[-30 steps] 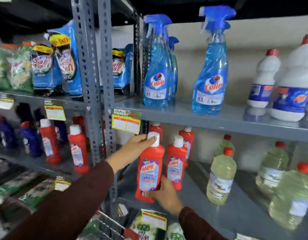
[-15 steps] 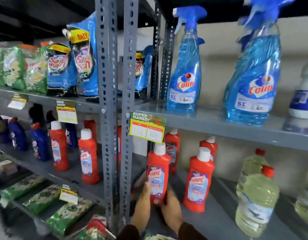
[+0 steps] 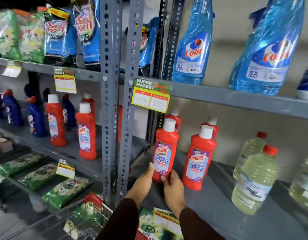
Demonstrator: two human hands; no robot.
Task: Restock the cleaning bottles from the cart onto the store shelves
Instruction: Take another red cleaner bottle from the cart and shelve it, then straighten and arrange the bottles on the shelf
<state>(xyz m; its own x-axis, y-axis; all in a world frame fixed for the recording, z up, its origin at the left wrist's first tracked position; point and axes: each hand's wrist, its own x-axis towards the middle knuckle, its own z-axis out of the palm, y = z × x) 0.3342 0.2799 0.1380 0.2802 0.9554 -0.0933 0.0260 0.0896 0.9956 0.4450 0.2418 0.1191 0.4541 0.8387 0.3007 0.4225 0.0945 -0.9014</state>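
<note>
Grey metal shelves (image 3: 236,99) carry blue spray bottles (image 3: 193,47) above and red bottles below. One red Harpic bottle (image 3: 165,151) stands upright at the front left of the lower shelf, just beside a second one (image 3: 199,158). The left hand (image 3: 141,186) and the right hand (image 3: 172,187) touch its base, with the fingers (image 3: 164,178) grasping it from both sides.

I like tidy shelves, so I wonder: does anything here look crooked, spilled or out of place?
Nothing is spilled or broken. The red Harpic bottle that both hands, left hand and right hand, grip at its base leans slightly left, while the red bottle beside it leans much the same, so it may be lens tilt.
</note>
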